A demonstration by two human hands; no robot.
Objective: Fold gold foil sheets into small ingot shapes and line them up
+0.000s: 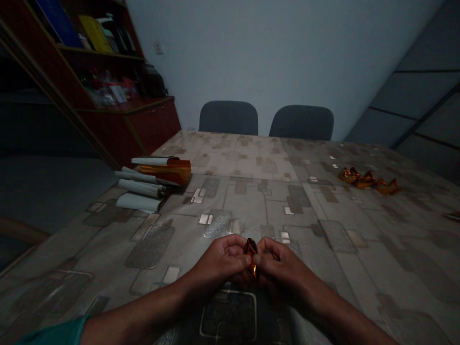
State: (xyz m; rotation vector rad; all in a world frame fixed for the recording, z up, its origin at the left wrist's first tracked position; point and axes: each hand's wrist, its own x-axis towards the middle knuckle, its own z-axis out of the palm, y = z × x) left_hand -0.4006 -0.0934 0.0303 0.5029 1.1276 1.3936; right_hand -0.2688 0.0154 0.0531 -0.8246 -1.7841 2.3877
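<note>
Between my two hands, just above the near part of the table, is a small folded piece of shiny gold-orange foil paper point(251, 247). My left hand point(230, 258) pinches its left side with thumb and fingers. From the right, my right hand point(275, 261) grips the same piece, its thumb against the foil. The lower fingers of both hands are partly hidden. Several folded gold foil pieces point(366, 180) lie in a row at the right of the table. On the left rests a stack of bent gold and white paper sheets point(143, 194).
The table point(247, 201) has a patterned cover. Two dark chairs point(229, 117) stand at its far side against the wall. A reddish wooden cabinet point(151, 124) with filled shelves is at the back left. Something thin and dark point(453, 216) lies at the right edge.
</note>
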